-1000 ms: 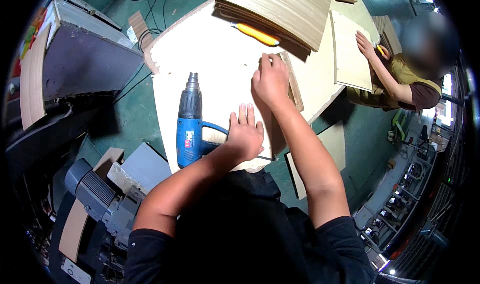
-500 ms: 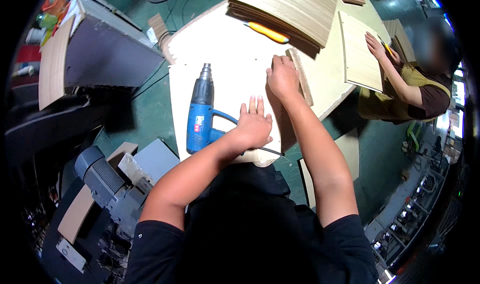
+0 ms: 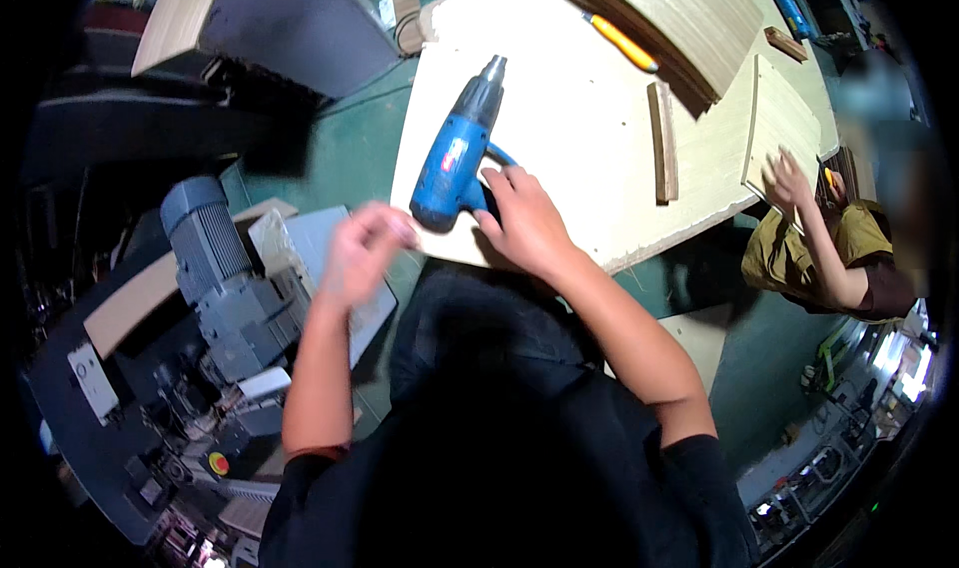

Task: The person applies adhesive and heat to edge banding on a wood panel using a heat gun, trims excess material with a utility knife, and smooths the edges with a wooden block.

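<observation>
A blue and black heat gun [image 3: 455, 158] lies on its side on the pale wooden table [image 3: 559, 88], its stepped metal nozzle toward the far side. My right hand [image 3: 529, 223] is at its handle, thumb on one side and fingers on the other, closed round the grip. To the left of the gun's rear end, my left hand [image 3: 362, 253] is over the table's near edge, smeared by motion. Its fingers are bent, and whether they hold anything cannot be made out. A narrow wooden strip [image 3: 663, 143] lies to the right, apart from both hands.
A stack of curved wooden panels [image 3: 679, 18] sits at the far right with an orange-handled cutter [image 3: 621, 42] beside it. Another person [image 3: 829, 248] works over a panel [image 3: 779, 128] at the right. A grey motor machine [image 3: 225, 268] stands at the left.
My right hand has left the wooden strip and come to the heat gun's handle. My left hand has lifted off the table and moved left. The whole view has turned.
</observation>
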Motion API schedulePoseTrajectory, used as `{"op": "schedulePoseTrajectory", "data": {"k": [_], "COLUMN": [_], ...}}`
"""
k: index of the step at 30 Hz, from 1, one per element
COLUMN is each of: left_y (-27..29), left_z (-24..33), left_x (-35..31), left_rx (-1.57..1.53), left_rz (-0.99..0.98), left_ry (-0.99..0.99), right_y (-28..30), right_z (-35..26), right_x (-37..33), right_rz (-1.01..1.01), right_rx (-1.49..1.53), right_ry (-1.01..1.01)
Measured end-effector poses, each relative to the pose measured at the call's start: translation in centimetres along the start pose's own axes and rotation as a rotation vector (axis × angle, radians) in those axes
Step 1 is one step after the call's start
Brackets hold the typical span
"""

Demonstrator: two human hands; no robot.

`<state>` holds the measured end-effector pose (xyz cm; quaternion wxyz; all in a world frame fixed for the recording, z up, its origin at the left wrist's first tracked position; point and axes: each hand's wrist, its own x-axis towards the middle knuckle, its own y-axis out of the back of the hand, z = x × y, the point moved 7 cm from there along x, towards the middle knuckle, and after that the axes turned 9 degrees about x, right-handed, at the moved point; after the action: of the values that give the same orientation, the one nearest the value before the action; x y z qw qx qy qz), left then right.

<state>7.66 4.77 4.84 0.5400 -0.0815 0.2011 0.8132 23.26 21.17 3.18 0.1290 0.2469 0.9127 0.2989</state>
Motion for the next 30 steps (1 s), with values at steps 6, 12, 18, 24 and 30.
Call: {"op": "schedulePoseTrajectory", "data": {"k": [6, 12, 18, 24, 30], "left_y": [3.2, -2.9, -3.9, -3.9, -3.7], "left_z": [-15.4, -17.9, -18.2, -19.2, -18.8], "left_x": [-1.7, -3.7, -3.0, -2.6, -2.6], "left_rx": [-0.094, -0.493, -0.535, -0.541, -0.513], "left_rz": [0.363, 0.371, 0.411, 0.442, 0.428], "left_ry": [0.400, 0.428, 0.367, 0.363, 0.348], "right_y": [-4.0, -3.4, -4.9, -5.5, -5.6], "right_z": [1.2, 1.0, 1.1, 1.2, 2.0], "right_x": [0.8, 0.1, -0.5, -0.2, -0.4], "right_rz": [-0.056, -0.122, 0.013, 0.058, 0.104], "right_rx": [-0.215, -0.276, -0.309, -0.358, -0.337], "right_ry": [-0.001, -0.120, 0.010, 0.056, 0.159]}}
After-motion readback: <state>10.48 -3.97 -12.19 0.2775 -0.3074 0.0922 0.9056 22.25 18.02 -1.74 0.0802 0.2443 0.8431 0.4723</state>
